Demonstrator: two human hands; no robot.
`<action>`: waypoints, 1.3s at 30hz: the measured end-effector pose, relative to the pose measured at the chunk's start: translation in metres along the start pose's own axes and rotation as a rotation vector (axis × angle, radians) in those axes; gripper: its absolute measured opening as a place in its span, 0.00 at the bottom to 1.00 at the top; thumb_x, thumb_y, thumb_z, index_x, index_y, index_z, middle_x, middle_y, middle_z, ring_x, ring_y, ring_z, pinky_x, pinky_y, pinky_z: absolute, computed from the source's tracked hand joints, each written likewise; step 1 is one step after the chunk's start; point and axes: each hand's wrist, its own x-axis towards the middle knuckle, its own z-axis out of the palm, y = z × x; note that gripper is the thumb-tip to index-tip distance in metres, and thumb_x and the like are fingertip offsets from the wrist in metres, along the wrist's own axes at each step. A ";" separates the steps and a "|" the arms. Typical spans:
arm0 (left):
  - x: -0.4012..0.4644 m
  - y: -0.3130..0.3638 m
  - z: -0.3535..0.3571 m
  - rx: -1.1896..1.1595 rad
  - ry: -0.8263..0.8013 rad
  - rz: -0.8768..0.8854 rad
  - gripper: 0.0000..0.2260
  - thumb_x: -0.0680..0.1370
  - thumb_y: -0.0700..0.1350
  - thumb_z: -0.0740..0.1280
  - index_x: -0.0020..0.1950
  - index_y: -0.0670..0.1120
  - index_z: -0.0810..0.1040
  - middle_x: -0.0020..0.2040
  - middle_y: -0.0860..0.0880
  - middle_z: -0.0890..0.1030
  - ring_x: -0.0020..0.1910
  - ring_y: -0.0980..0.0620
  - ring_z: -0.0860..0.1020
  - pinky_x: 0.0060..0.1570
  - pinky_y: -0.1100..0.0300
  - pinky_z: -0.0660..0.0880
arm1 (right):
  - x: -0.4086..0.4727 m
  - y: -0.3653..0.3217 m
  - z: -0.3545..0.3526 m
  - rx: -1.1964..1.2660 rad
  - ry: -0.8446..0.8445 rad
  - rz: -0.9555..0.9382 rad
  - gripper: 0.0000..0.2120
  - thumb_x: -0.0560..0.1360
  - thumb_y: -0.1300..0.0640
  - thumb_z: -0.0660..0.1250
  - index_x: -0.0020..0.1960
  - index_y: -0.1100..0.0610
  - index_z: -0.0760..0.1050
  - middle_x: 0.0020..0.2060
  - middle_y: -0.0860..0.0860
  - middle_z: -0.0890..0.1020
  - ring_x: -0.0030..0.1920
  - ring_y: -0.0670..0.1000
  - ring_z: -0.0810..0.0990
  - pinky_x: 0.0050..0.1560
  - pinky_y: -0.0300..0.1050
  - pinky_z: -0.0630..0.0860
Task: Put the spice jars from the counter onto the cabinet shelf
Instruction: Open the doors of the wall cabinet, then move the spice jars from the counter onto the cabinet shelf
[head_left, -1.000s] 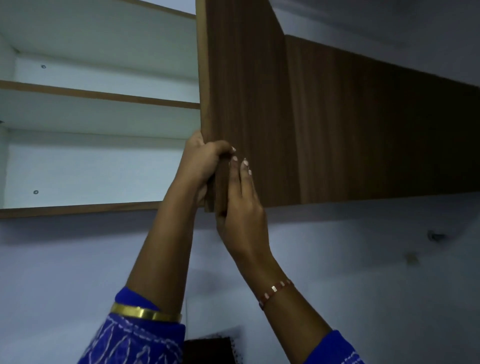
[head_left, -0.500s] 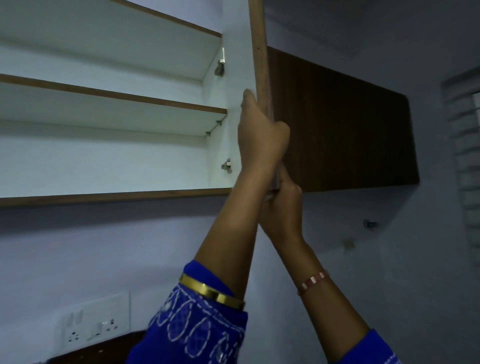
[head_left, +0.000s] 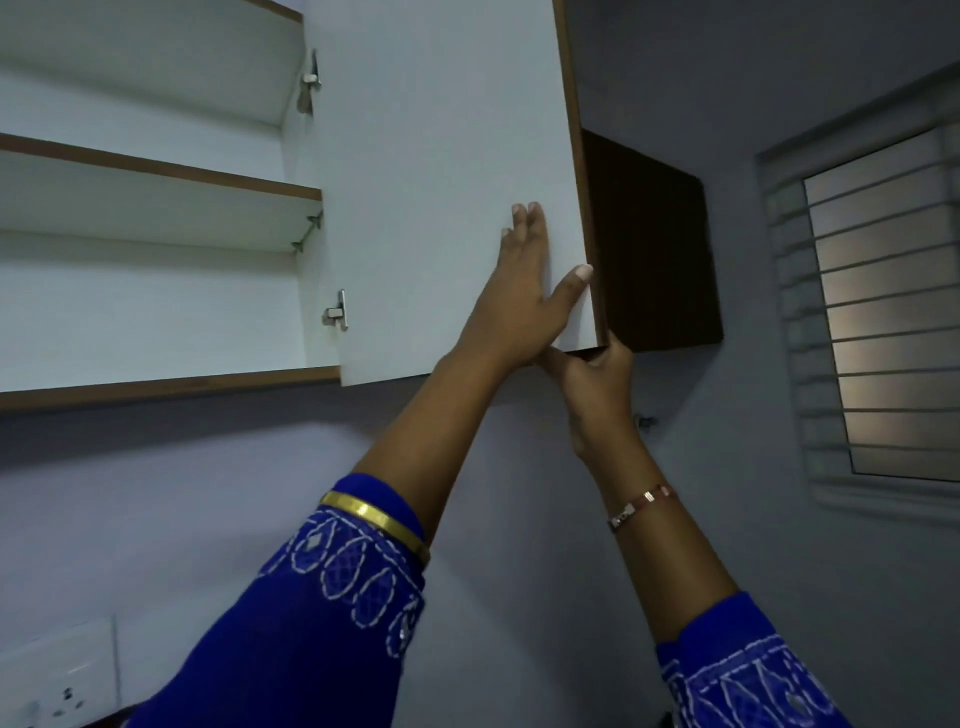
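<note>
My wall cabinet with white inside walls and brown wood edging (head_left: 156, 382) fills the view from nine to twelve o'clock, its white door with a brown wood-grain edge (head_left: 441, 182) swung wide toward one o'clock. Inside, a white shelf with a brown front edge (head_left: 156, 169) runs across at ten o'clock; no spice jars show anywhere in view. At three o'clock sits a window with horizontal metal bars (head_left: 883, 312).

My left arm, in a blue sleeve with white embroidery (head_left: 311, 613) and a gold bangle (head_left: 376, 519), stretches up from six o'clock. My left hand (head_left: 524, 296) lies flat on the door's white inner face, fingers straight and together, thumb spread out to the door's edge. My right arm rises from five o'clock, a thin pink bracelet (head_left: 641, 506) on the wrist. My right hand (head_left: 597, 379) curls around the door's bottom corner, fingers hooked behind it.

A white wall socket (head_left: 57, 670) sits at seven o'clock.
</note>
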 end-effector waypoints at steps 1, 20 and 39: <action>0.001 -0.004 0.007 -0.008 0.012 0.015 0.32 0.80 0.53 0.54 0.76 0.44 0.39 0.78 0.47 0.39 0.77 0.48 0.41 0.75 0.52 0.46 | 0.004 0.001 -0.003 0.018 -0.008 -0.003 0.20 0.70 0.70 0.70 0.60 0.62 0.74 0.51 0.55 0.81 0.53 0.52 0.80 0.47 0.38 0.79; -0.083 -0.038 -0.006 -0.121 0.031 -0.096 0.24 0.82 0.44 0.52 0.76 0.40 0.49 0.78 0.43 0.50 0.77 0.48 0.44 0.75 0.55 0.42 | -0.039 0.042 0.031 -0.054 0.118 -0.087 0.15 0.78 0.63 0.62 0.63 0.65 0.72 0.59 0.59 0.80 0.57 0.50 0.79 0.56 0.39 0.77; -0.352 -0.139 -0.193 0.328 0.180 -0.672 0.21 0.82 0.47 0.52 0.75 0.44 0.57 0.77 0.45 0.57 0.77 0.48 0.50 0.76 0.50 0.50 | -0.284 0.145 0.192 -0.220 -0.373 0.032 0.15 0.77 0.62 0.61 0.62 0.63 0.75 0.62 0.58 0.78 0.66 0.54 0.74 0.63 0.34 0.67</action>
